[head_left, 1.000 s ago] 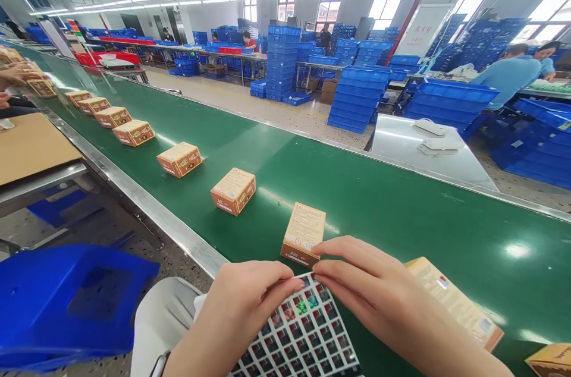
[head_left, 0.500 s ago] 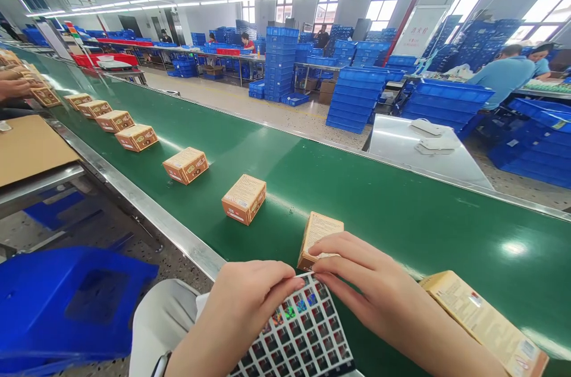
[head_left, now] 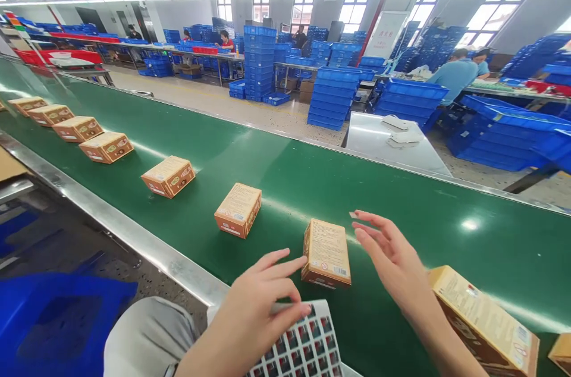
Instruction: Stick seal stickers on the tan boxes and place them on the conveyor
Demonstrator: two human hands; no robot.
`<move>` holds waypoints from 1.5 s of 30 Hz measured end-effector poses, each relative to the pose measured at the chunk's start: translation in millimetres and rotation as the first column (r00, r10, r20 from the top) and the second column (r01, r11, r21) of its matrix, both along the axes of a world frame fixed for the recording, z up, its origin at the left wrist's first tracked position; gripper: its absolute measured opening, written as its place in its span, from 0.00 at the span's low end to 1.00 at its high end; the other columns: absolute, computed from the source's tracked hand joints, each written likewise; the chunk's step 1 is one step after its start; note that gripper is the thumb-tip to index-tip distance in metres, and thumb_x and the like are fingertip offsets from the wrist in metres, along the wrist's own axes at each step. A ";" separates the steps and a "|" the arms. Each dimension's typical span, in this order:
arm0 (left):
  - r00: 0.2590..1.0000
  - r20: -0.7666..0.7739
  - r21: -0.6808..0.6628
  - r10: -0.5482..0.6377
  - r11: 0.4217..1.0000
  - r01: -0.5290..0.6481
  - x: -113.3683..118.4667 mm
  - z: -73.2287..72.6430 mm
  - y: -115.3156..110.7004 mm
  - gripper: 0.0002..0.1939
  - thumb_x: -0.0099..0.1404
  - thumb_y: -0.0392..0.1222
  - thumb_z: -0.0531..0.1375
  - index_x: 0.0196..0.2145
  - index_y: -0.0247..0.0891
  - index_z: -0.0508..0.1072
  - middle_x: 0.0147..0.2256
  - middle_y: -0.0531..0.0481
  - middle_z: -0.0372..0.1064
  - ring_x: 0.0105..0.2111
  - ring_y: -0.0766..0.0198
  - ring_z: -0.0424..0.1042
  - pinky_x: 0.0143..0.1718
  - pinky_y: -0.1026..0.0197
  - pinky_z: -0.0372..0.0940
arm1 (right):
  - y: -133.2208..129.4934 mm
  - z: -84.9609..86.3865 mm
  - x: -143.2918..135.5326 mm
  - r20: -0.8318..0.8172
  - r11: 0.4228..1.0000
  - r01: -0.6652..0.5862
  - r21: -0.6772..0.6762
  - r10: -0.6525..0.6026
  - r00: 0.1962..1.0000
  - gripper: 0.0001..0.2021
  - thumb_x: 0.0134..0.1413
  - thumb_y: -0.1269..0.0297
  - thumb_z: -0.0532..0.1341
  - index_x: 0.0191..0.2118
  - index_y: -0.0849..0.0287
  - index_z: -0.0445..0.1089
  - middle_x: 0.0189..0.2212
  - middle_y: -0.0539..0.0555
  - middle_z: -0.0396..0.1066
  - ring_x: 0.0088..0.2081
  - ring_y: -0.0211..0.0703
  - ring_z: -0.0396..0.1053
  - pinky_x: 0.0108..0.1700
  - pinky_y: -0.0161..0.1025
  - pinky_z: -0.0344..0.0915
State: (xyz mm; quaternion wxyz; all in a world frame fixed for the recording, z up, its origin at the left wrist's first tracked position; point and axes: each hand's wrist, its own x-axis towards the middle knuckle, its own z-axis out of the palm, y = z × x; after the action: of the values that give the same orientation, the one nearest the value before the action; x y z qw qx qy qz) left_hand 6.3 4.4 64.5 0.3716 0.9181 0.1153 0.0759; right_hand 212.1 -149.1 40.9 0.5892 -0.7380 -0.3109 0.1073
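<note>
The sticker sheet [head_left: 322,329] is held by the left hand [head_left: 263,299], with the thumb laid on its top edge and the pointer finger stretched toward the near box [head_left: 328,249]; whether that box is touched cannot be told. The right hand [head_left: 388,252] is kept loose, its fingers bent and spread, and a tiny see-through sticker [head_left: 353,215] is carried at the pointer fingertip; whether it is pinched or just stuck there cannot be told. The sticker is best held by its edge, so that the sticky side is not rubbed, and the sheet is best kept flat. The near box lies between the two hands on the green conveyor belt [head_left: 401,198]. Beside the right forearm, a longer-looking box [head_left: 491,323] is partly covered by the arm and could be bumped, so care is needed there. To the left, another box [head_left: 238,207] is set near, and more are lined up beyond it. Past the belt, flat pale pieces [head_left: 405,136] are laid on a metal counter [head_left: 370,148], and blue crates [head_left: 259,62] are piled high.
</note>
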 end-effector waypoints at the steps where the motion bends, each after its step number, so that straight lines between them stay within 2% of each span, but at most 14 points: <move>1: 0.997 -0.004 0.006 -0.072 0.997 0.072 4.2 -4.0 -3.2 0.09 0.67 0.44 0.64 0.29 0.41 0.75 0.63 0.52 0.66 0.68 0.46 0.56 0.64 0.40 0.60 | 0.6 -8.4 7.2 -0.123 1.000 0.007 0.010 -0.006 0.992 0.21 0.62 0.46 0.63 0.54 0.52 0.66 0.60 0.60 0.66 0.54 0.55 0.71 0.55 0.56 0.70; 3: 0.984 -0.037 0.033 -0.173 0.984 0.174 12.8 -10.9 -10.9 0.09 0.66 0.44 0.65 0.29 0.40 0.75 0.67 0.52 0.59 0.70 0.45 0.48 0.68 0.35 0.51 | 2.3 -20.7 16.5 -0.284 0.997 -0.041 0.063 0.058 0.957 0.27 0.57 0.44 0.66 0.57 0.53 0.65 0.63 0.61 0.62 0.55 0.55 0.71 0.55 0.54 0.70; 6: 0.972 -0.052 0.071 -0.230 0.970 0.234 23.3 -17.9 -22.7 0.08 0.66 0.43 0.65 0.30 0.40 0.75 0.67 0.53 0.57 0.70 0.47 0.50 0.70 0.37 0.50 | 2.7 -27.9 17.6 -0.395 0.991 -0.071 0.112 0.110 0.912 0.25 0.55 0.45 0.68 0.53 0.54 0.70 0.62 0.60 0.65 0.55 0.53 0.71 0.57 0.49 0.69; 10: 0.972 -0.032 0.091 -0.235 0.967 0.237 30.3 -20.4 -32.6 0.07 0.66 0.40 0.65 0.30 0.39 0.76 0.66 0.52 0.59 0.69 0.48 0.51 0.67 0.44 0.60 | -1.2 -28.2 7.1 -0.490 0.996 0.030 0.084 0.015 0.872 0.20 0.51 0.46 0.71 0.37 0.59 0.75 0.56 0.60 0.72 0.52 0.55 0.72 0.49 0.43 0.72; 19: 0.950 -0.034 0.144 -0.311 0.939 0.312 41.3 -28.8 -46.4 0.10 0.68 0.44 0.64 0.29 0.38 0.75 0.67 0.52 0.57 0.69 0.48 0.51 0.68 0.41 0.57 | -9.3 -27.9 -7.4 -0.572 0.978 0.185 0.095 -0.099 0.815 0.21 0.44 0.46 0.73 0.36 0.59 0.76 0.52 0.58 0.74 0.48 0.54 0.73 0.44 0.39 0.71; 26: 0.930 -0.081 0.196 -0.358 0.909 0.367 48.6 -24.6 -56.8 0.10 0.68 0.44 0.63 0.30 0.39 0.75 0.68 0.57 0.54 0.70 0.50 0.51 0.68 0.42 0.57 | -22.3 -32.9 -4.7 -0.301 0.979 0.202 -0.020 -0.198 0.933 0.19 0.52 0.44 0.67 0.33 0.56 0.68 0.47 0.59 0.74 0.44 0.53 0.73 0.43 0.45 0.70; 32: 0.902 0.014 0.235 -0.431 0.879 0.416 47.7 -29.8 -61.0 0.12 0.70 0.46 0.61 0.30 0.38 0.73 0.70 0.53 0.52 0.68 0.48 0.55 0.66 0.42 0.60 | -33.6 -27.2 13.5 -0.091 0.939 0.296 -0.176 -0.315 0.945 0.25 0.53 0.45 0.65 0.49 0.54 0.58 0.35 0.54 0.75 0.39 0.54 0.75 0.41 0.48 0.69; 35: 0.941 0.080 0.182 -0.330 0.933 0.311 40.0 -24.7 -55.3 0.10 0.71 0.45 0.60 0.32 0.39 0.72 0.56 0.49 0.73 0.51 0.55 0.75 0.49 0.55 0.71 | -39.5 -15.7 19.1 0.113 0.892 0.354 -0.282 -0.336 0.935 0.17 0.59 0.49 0.58 0.48 0.54 0.63 0.34 0.54 0.76 0.37 0.53 0.74 0.37 0.46 0.66; 37: 0.975 0.026 0.101 -0.220 0.971 0.216 34.0 -18.1 -48.6 0.10 0.72 0.44 0.58 0.33 0.41 0.72 0.37 0.54 0.77 0.33 0.64 0.75 0.32 0.62 0.66 | -41.6 -2.8 15.4 0.267 0.885 0.378 -0.272 -0.308 0.913 0.15 0.61 0.51 0.57 0.47 0.53 0.67 0.40 0.55 0.76 0.42 0.53 0.73 0.37 0.44 0.65; 38: 0.985 -0.019 0.058 -0.170 0.984 0.171 31.3 -14.7 -44.7 0.11 0.73 0.45 0.57 0.33 0.41 0.72 0.31 0.56 0.74 0.28 0.66 0.72 0.29 0.63 0.62 | -41.4 4.9 11.4 0.300 0.912 0.323 -0.254 -0.243 0.922 0.14 0.63 0.51 0.57 0.47 0.52 0.69 0.43 0.54 0.75 0.45 0.52 0.72 0.38 0.44 0.66; 40: 0.991 -0.098 -0.021 -0.090 0.996 0.089 27.0 -8.7 -37.1 0.12 0.73 0.47 0.56 0.32 0.42 0.71 0.27 0.58 0.70 0.26 0.67 0.69 0.28 0.63 0.58 | -37.7 20.6 1.3 0.251 0.968 0.017 -0.251 0.048 0.967 0.11 0.64 0.52 0.60 0.46 0.50 0.72 0.45 0.50 0.75 0.47 0.48 0.71 0.43 0.41 0.66; 41: 0.992 -0.119 -0.053 -0.053 0.998 0.047 25.4 -6.3 -33.5 0.13 0.73 0.48 0.56 0.32 0.41 0.71 0.27 0.59 0.70 0.27 0.67 0.68 0.29 0.64 0.57 | -34.4 27.3 -3.8 0.182 0.947 -0.189 -0.259 0.240 0.954 0.09 0.63 0.54 0.62 0.46 0.49 0.72 0.44 0.49 0.75 0.46 0.45 0.71 0.45 0.39 0.67; 43: 0.989 -0.149 -0.118 0.006 0.993 -0.024 23.1 -2.4 -27.7 0.13 0.73 0.48 0.55 0.32 0.41 0.71 0.27 0.59 0.69 0.28 0.67 0.66 0.30 0.64 0.56 | -26.3 35.6 -12.4 0.053 0.836 -0.483 -0.259 0.512 0.858 0.09 0.61 0.59 0.66 0.46 0.48 0.73 0.41 0.45 0.76 0.43 0.40 0.72 0.46 0.35 0.67; 45: 0.987 -0.155 -0.179 0.052 0.981 -0.079 21.5 0.8 -23.7 0.13 0.74 0.47 0.55 0.33 0.42 0.72 0.28 0.59 0.69 0.28 0.67 0.65 0.31 0.63 0.55 | -19.3 35.4 -17.3 -0.002 0.779 -0.572 -0.258 0.591 0.807 0.09 0.60 0.64 0.68 0.46 0.47 0.73 0.37 0.43 0.77 0.39 0.37 0.72 0.43 0.32 0.67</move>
State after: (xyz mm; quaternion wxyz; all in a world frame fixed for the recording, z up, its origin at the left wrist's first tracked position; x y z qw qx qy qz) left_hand 27.8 -19.3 65.3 0.4428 0.8784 0.1796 0.0081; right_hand 194.8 -168.4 76.3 0.4182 -0.6769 -0.5305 0.2924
